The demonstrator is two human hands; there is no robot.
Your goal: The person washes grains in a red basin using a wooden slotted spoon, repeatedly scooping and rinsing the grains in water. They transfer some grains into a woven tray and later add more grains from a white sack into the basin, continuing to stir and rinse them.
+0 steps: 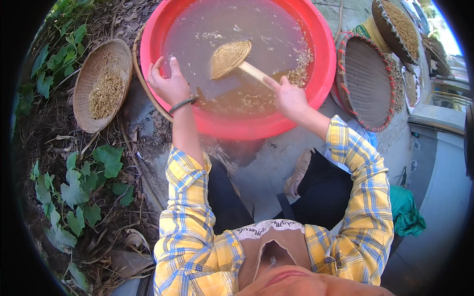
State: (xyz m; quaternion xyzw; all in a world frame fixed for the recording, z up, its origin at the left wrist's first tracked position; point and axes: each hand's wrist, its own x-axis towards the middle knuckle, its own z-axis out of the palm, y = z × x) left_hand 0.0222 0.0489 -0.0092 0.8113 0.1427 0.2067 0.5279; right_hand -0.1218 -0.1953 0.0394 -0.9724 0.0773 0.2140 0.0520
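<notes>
A large red plastic tub (237,129) of cloudy water stands before me. Wet husks or grain (300,68) float along its right side and near edge. My right hand (290,97) grips the pale handle of a woven strainer ladle (230,59). The ladle's rounded woven underside shows, tilted over the middle of the water; whether it touches the surface I cannot tell. My left hand (169,82) is raised at the tub's left rim, fingers apart and holding nothing. A dark bangle (183,104) circles the left wrist.
Left of the tub, a shallow woven basket (83,87) holds husks or grain (106,94). To the right stand a flat basket with red lacing (366,74) and a tilted basket (381,27) of grain. Leafy vines (76,192) border the left; a green bag (405,211) lies at right.
</notes>
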